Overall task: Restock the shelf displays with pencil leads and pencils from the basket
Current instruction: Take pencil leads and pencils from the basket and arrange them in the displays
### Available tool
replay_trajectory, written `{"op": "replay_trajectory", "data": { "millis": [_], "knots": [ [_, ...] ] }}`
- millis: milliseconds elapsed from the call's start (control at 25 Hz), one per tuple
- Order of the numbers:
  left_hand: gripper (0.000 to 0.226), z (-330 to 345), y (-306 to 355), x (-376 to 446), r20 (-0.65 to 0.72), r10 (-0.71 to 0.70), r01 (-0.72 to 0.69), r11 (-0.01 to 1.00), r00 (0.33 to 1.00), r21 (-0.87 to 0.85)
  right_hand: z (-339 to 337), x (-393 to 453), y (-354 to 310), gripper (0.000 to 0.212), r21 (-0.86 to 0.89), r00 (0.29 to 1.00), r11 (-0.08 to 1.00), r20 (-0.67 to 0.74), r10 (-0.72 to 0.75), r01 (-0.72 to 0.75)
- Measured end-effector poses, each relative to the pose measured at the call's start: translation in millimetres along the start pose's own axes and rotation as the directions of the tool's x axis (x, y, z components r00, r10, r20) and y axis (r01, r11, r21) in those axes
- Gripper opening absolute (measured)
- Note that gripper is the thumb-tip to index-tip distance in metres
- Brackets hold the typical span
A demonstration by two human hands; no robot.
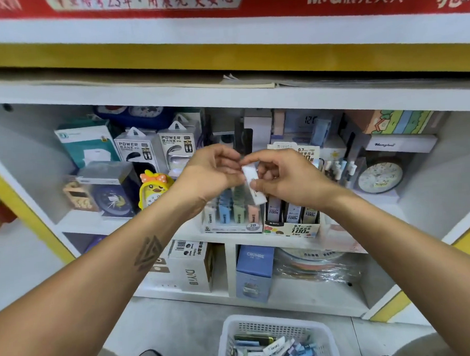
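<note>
Shop shelf (224,96), mid-frame. White lead pack (253,186) at centre, pinched between left hand (214,170) and right hand (285,175). Likely light, stiff, slippery; hold by its edges. Basket (228,338) bottom centre.

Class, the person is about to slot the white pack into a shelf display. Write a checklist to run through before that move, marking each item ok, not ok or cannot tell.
1. Small white lead pack held by both hands: left hand, right hand: ok.
2. Clear 2B display tray of pastel packs directly below the pack: ok.
3. Free slot in that tray: cannot tell, the hands cover it.
4. Pack's grade matches 2B: cannot tell, print too small.
5. White plastic basket on the floor holds more stock: ok.
</note>
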State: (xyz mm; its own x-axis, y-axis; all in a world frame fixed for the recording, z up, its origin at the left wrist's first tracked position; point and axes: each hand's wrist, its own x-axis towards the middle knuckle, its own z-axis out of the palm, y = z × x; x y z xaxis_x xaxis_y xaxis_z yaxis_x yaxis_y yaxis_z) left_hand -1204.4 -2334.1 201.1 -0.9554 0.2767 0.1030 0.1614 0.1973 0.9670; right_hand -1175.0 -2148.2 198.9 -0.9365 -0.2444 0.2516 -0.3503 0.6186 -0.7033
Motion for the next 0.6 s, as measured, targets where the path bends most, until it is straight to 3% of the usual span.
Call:
{"op": "replay_trajectory", "data": {
  "millis": [120, 240, 320, 400, 480, 600],
  "knots": [
    [0.030, -22, -17, 5, -0.040, 0.061, -0.040, 0.917, 0.997, 0.397, 7, 10, 3, 0.016, 0.033, 0.992, 0.999, -0.124, 0.030, -0.026],
    [0.045, -42, -34, -3, 0.087, -0.005, -0.064, 0.641, 0.996, 0.765, 12, 19, 5, 0.007, 0.054, 0.977, 0.998, -0.212, -0.005, 0.017],
    [0.056, -46, -43, -10, 0.204, -0.075, -0.137, 0.517, 0.976, 0.845, 17, 25, 7, 0.008, 0.040, 0.968, 0.999, -0.250, -0.022, 0.033],
    [0.059, -47, -48, -14, 0.280, -0.126, -0.196, 0.450, 0.952, 0.871, 25, 32, 9, 0.005, -0.149, 0.953, 0.988, -0.292, -0.076, 0.033],
    [0.059, -49, -52, -17, 0.294, -0.168, -0.204, 0.411, 0.941, 0.889, 35, 39, 10, 0.007, -0.288, 0.938, 0.957, -0.325, -0.119, 0.021],
    [0.065, -50, -53, -20, 0.325, -0.206, -0.226, 0.392, 0.923, 0.892, 49, 54, 13, 0.015, -0.348, 0.935, 0.938, -0.333, -0.123, -0.001]
  ]
}}
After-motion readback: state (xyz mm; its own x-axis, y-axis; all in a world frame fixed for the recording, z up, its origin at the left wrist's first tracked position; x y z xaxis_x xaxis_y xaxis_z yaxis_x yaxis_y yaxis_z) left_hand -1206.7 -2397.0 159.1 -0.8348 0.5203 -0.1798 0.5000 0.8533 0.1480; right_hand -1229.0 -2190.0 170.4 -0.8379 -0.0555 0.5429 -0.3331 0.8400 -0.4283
